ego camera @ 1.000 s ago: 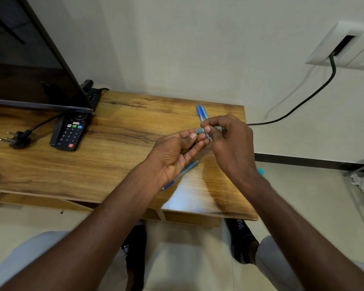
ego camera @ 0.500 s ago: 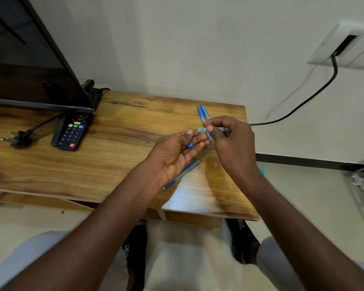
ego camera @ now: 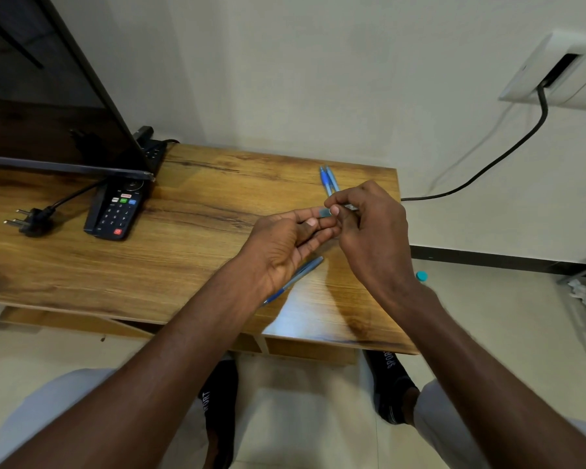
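Over a blue pen [ego camera: 303,274] flat on the table [ego camera: 190,265]: left hand [ego camera: 283,247] curled, fingertips against a small grey pen part [ego camera: 325,212], hold unclear; pinching that part mid-air with right hand [ego camera: 374,236]; beyond, two blue pens [ego camera: 329,180] side by side

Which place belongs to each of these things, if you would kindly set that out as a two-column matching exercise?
1 remote control
2 pair of blue pens
3 single blue pen
4 small pen part

A pinched by the right hand
B on the table under the left hand
C below the screen's corner
D on the table beyond the right hand

Pairs: 1-C, 2-D, 3-B, 4-A
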`<action>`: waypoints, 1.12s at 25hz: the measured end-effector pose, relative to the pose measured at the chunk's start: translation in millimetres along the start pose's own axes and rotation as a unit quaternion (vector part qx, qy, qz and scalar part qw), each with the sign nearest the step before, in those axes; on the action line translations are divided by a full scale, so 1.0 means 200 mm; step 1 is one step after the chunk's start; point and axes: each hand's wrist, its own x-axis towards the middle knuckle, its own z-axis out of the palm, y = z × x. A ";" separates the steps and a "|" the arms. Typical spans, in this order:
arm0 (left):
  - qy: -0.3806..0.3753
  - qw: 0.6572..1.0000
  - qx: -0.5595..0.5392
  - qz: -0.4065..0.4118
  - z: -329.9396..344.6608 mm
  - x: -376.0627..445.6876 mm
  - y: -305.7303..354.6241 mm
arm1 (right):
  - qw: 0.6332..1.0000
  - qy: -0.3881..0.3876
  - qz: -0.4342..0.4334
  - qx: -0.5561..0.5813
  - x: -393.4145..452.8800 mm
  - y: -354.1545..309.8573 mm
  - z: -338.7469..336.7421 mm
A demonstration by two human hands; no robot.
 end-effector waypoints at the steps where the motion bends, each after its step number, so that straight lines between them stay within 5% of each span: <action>1: 0.000 1.000 0.000 -0.001 0.00 0.00 0.00 | 1.000 -0.001 0.001 -0.001 0.00 0.00 0.00; 13: 0.014 1.000 0.003 0.008 0.00 0.00 -0.01 | 1.000 0.008 -0.022 -0.016 0.00 0.00 0.00; 20: 0.021 1.000 -0.006 0.022 -0.01 0.01 0.01 | 0.990 0.005 0.101 0.102 0.02 0.03 0.01; 28: 0.047 0.998 0.015 0.039 -0.03 0.02 0.03 | 0.985 -0.019 0.128 0.117 0.03 0.04 0.01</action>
